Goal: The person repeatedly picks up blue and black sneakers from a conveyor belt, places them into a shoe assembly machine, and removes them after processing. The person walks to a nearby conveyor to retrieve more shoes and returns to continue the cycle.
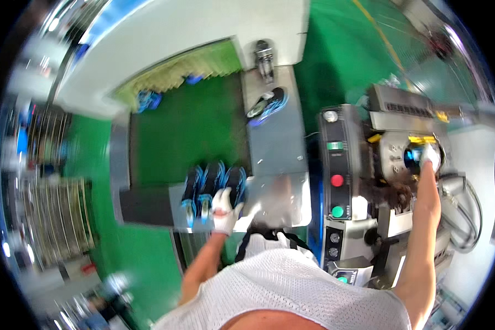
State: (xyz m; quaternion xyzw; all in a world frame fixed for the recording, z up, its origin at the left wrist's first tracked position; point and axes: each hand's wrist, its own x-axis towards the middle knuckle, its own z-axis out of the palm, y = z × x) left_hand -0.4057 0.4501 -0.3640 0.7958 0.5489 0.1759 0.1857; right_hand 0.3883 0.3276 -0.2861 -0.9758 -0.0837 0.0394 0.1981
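Three black shoe uppers with blue trim (209, 188) lie side by side at the near edge of the green conveyor belt (190, 129). My left hand (224, 213), in a white glove, rests against the rightmost of them with its fingers spread and thumb out to the side. Far to the right, my stretched-out right hand (431, 157), also gloved, reaches into the round opening of a machine (393, 154). A dark and blue piece (410, 158) shows in that opening beside it. Blur hides the fingers there, and what they grip cannot be made out.
Another black and blue shoe (268, 105) lies on the grey side ledge, below a metal fixture (264, 61). A control panel (337, 165) with red and green buttons stands between bench and machine. Hoses (470, 217) loop at the right; racks (55, 220) stand left.
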